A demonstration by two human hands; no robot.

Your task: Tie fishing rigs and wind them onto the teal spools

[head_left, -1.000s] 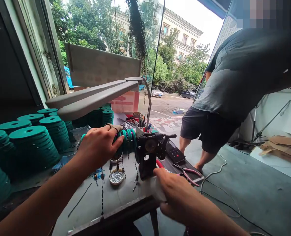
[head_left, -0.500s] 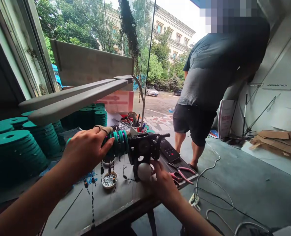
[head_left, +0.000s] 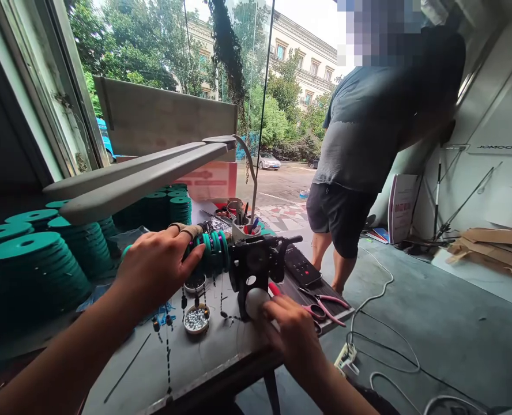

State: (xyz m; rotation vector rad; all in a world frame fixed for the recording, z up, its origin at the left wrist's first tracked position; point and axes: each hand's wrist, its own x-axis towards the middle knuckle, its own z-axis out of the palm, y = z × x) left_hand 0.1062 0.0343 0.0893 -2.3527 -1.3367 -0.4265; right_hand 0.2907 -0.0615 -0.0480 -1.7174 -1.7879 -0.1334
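Observation:
My left hand (head_left: 158,253) is wrapped over a row of teal spools (head_left: 215,251) on the side of a black winding machine (head_left: 256,259). Tape or a band covers one of its fingers. My right hand (head_left: 293,323) has its fingers closed on the round whitish knob (head_left: 256,302) low on the machine. Dark beaded strands (head_left: 168,357) hang from the spools over the table's front. Below the spools stands a small bowl of pale beads (head_left: 196,319), with a second dark-filled bowl (head_left: 194,285) behind it.
Stacked teal spools (head_left: 35,271) fill the left side, under a white lamp (head_left: 152,178). A phone (head_left: 302,265), pink-handled pliers (head_left: 331,305) and scissors (head_left: 316,313) lie right of the machine. A person (head_left: 360,150) stands beyond. Cables (head_left: 394,340) cross the floor.
The view has shifted slightly. My right hand has turned at the knob, and a red handle now shows behind it. My left hand stays on the spools. The person has leaned a little to the left.

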